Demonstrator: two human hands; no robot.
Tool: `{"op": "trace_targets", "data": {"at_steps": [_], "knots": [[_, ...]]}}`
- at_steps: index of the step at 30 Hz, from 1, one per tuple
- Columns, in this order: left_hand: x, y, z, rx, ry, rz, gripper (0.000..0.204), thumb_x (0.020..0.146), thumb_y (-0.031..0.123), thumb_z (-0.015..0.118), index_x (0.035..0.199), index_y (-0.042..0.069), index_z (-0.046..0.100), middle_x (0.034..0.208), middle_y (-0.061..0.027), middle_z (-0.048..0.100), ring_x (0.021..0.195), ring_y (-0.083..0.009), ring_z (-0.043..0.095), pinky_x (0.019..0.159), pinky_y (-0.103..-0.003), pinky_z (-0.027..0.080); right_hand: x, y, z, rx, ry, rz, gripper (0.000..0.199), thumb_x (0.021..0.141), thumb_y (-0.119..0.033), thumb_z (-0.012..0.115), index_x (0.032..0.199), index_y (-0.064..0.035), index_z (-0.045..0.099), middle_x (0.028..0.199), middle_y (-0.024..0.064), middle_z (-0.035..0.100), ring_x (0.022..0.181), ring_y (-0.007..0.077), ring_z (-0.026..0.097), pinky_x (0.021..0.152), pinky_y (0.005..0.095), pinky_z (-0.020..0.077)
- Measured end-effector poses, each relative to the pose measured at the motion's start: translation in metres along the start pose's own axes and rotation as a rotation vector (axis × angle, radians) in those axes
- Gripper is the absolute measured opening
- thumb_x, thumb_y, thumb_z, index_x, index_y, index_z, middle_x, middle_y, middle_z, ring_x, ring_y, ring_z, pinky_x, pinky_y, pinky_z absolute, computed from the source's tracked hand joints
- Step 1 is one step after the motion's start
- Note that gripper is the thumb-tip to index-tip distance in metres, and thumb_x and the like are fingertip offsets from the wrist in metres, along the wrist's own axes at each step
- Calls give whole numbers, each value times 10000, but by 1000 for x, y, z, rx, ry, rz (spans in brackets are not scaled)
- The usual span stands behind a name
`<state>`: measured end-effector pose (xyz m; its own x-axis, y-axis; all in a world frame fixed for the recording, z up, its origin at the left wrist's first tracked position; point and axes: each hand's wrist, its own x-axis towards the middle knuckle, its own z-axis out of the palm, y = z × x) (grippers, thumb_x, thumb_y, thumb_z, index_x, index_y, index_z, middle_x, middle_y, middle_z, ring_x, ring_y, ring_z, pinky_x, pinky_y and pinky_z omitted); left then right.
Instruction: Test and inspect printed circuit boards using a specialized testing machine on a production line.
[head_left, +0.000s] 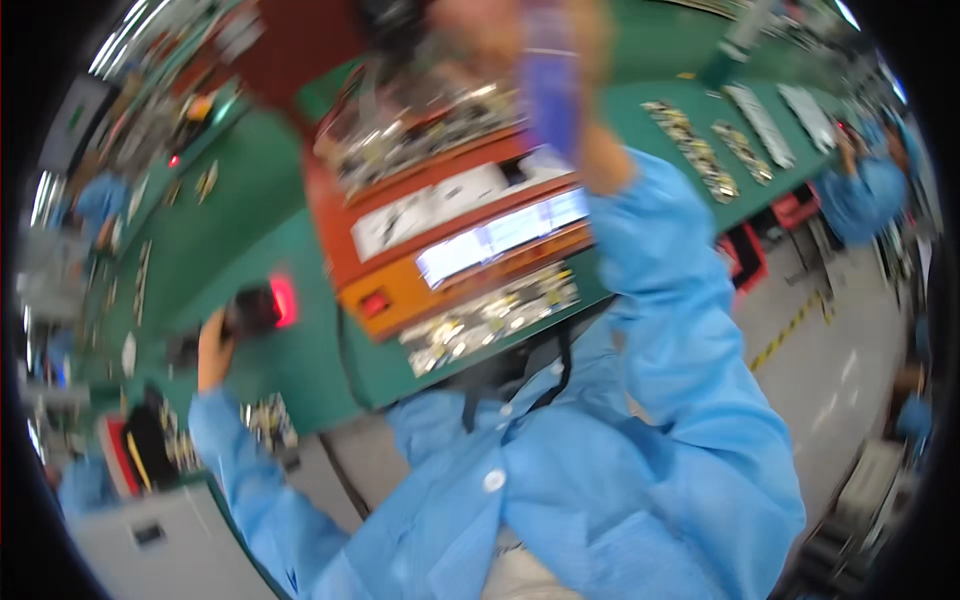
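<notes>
My left hand (213, 350) is closed around a black handheld scanner (252, 312), whose front end glows red. The scanner is over the green bench, left of an orange-red machine box (330, 230). Up at the top edge, my right hand (592, 50) reaches over the far side of the box and is smeared by motion. A blurred blue-purple strip (550, 90) lies across it; whether the fingers hold it I cannot tell. On the box sits a circuit board panel (430, 135) beneath a clear, shiny cover. The box front carries a lit display (500, 238) and a red switch (374, 303).
Another circuit board panel (490, 318) lies along the bench's front edge. More board strips (690, 150) and pale long trays (760, 125) are on the right. Co-workers in blue (865, 195) sit at both sides. A white cabinet (170, 540) stands at lower left.
</notes>
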<state>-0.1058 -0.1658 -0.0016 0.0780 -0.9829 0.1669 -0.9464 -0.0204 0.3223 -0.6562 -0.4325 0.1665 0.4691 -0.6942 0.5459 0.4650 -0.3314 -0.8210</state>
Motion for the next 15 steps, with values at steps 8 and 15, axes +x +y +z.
{"op": "trace_targets", "data": {"at_steps": [8,15], "knots": [[17,174,-47,-19,-27,232,449,684,-15,690,1108,21,547,989,-161,563,953,-368,522,855,-409,412,-136,-24,-28,-602,153,-335,452,972,-532,333,895,-87,348,699,213,620,691,267,650,941,511,411],[13,290,-59,-3,-346,394,429,674,20,692,1080,60,562,962,-97,561,904,-304,531,805,-399,412,-217,-7,-37,-439,386,-83,636,944,-636,243,883,-50,484,584,54,455,529,161,449,741,364,438]]}}
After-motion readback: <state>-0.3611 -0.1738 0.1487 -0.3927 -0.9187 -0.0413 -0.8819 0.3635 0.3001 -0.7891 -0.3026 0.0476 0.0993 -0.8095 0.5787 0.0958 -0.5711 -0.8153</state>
